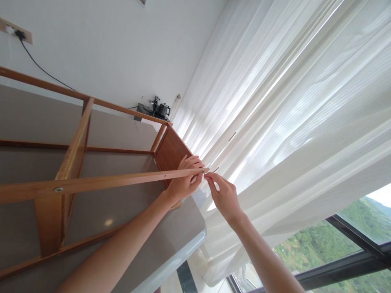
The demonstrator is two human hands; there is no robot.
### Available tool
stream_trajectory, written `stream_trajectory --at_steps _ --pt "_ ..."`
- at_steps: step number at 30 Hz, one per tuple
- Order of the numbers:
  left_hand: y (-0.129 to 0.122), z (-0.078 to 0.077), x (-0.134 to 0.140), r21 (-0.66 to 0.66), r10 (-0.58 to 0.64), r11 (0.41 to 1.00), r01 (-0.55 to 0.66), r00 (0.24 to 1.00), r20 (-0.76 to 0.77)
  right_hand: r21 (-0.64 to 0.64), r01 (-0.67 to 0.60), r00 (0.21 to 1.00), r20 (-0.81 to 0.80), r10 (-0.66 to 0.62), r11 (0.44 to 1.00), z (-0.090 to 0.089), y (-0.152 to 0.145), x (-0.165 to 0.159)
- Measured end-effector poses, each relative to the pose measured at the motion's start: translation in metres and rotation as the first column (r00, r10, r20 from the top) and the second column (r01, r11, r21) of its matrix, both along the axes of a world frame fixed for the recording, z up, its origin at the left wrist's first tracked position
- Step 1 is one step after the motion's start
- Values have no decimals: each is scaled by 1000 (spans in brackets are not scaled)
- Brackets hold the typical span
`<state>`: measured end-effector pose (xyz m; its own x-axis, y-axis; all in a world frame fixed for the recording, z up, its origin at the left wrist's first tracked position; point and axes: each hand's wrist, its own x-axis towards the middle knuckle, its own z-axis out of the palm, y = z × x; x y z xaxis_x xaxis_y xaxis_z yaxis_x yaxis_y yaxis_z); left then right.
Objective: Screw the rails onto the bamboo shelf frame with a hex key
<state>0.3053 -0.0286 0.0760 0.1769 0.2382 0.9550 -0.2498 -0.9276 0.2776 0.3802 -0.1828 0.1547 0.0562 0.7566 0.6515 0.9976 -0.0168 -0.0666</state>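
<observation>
A wooden shelf frame (122, 179) of light brown strips and panels rests on a grey table (180, 228). My left hand (183, 179) is wrapped round the right end of the frame's top rail, close to a reddish-brown end panel (172, 148). Right at that rail end, my right hand (222, 193) pinches a thin metal rod (216, 170), which looks like a hex key. Its tip at the wood is partly hidden by my fingers. A round metal bolt head (58, 189) sits in the rail farther left, over the upright divider (75, 150).
White sheer curtains (275, 101) hang close to the right of my hands. A black kettle (163, 110) stands behind the frame on a dark stand. A wall socket (15, 30) with a black cord is at the upper left. A dark-framed window (345, 252) lies at the lower right.
</observation>
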Motion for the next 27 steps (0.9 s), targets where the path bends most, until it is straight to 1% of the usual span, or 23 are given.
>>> stream_trajectory --at_steps 3,6,11,17,20,22,23,25,27 --pt "0 0 0 0 2 1000 -2 1000 0 -5 11 998 58 -11 1000 1 1 1" --pt "-1 0 0 -4 3 1000 -3 1000 7 -8 41 982 185 -39 999 0 1 0" --pt "-2 0 -1 -8 1 1000 0 1000 12 -47 44 886 463 -17 998 4 -1 -5" --pt "-2 0 -1 -14 -6 1000 6 1000 1 -53 35 801 598 4 998 12 0 -13" --pt "-2 1 -1 -20 -2 1000 2 1000 0 -39 24 782 624 5 999 12 1 -12" --pt "-2 2 -2 -21 -1 1000 1 1000 -3 -36 5 789 615 18 999 10 1 -11" --pt "-2 2 -2 -21 -1 1000 1 1000 -2 -36 -3 804 595 24 999 9 1 -10" --pt "-2 2 -2 -20 -2 1000 2 1000 1 -35 -2 864 502 19 999 6 2 -9" --pt "-2 1 -1 -25 -2 1000 2 1000 0 -14 31 948 316 -25 999 4 3 -9"
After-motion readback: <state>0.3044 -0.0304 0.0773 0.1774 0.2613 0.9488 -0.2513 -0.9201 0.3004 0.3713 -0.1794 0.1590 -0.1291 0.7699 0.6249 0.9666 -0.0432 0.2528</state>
